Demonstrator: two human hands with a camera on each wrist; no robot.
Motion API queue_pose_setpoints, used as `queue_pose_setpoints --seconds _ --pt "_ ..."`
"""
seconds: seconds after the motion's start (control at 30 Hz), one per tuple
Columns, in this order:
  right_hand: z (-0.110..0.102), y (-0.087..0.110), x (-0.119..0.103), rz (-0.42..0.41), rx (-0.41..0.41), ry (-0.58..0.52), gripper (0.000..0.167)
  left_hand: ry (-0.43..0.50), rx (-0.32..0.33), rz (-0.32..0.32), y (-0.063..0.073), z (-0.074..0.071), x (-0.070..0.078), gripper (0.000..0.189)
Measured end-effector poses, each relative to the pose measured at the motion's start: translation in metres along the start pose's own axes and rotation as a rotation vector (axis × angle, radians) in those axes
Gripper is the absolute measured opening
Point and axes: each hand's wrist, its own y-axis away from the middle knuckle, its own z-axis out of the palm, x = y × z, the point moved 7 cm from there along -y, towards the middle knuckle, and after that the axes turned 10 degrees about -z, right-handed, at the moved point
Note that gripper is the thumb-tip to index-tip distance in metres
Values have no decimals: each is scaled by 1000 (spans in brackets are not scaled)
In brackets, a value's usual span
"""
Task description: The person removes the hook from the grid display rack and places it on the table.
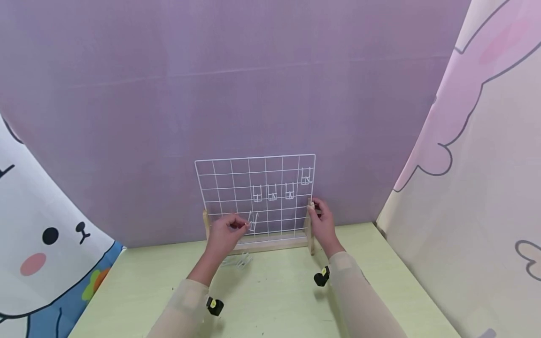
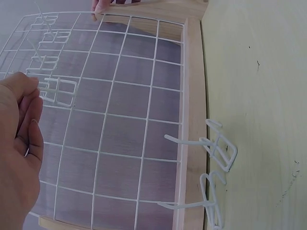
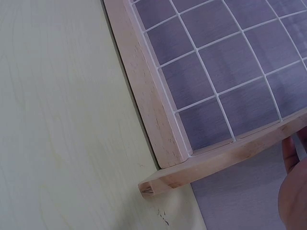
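A white wire grid panel (image 1: 228, 181) stands upright in a wooden stand (image 1: 270, 244). My left hand (image 1: 223, 234) pinches a white wire hook (image 1: 253, 222) between thumb and fingertips, in front of the lower middle of the grid. Several matching hooks hang on the panel, among them a middle hook (image 1: 272, 193) and a higher hook (image 1: 305, 177) near the right edge. With its fingers around the stand's right post (image 1: 311, 237), my right hand (image 1: 324, 227) holds the panel's side; in the right wrist view only part of this hand (image 3: 293, 191) shows behind the post.
Loose white hooks (image 2: 221, 148) lie on the pale table (image 1: 287, 291) at the foot of the stand, near my left forearm. A purple cloth backdrop (image 1: 253, 94) rises close behind the grid. Printed cartoon panels flank the table left and right.
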Motion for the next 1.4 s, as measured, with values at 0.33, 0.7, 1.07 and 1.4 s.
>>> queue_pose_setpoints --seconds 0.33,0.7,1.07,1.4 --pt "-1 0 0 -15 2 -11 30 -34 -32 -25 3 3 -2 6" --pt "0 0 -1 -24 12 -12 29 -30 -42 -58 8 7 -4 5" --pt "0 1 -2 -12 7 -2 30 -53 -64 -60 9 11 -7 6" --pt "-1 1 -2 -4 2 -12 31 -23 -98 -80 12 18 -11 7"
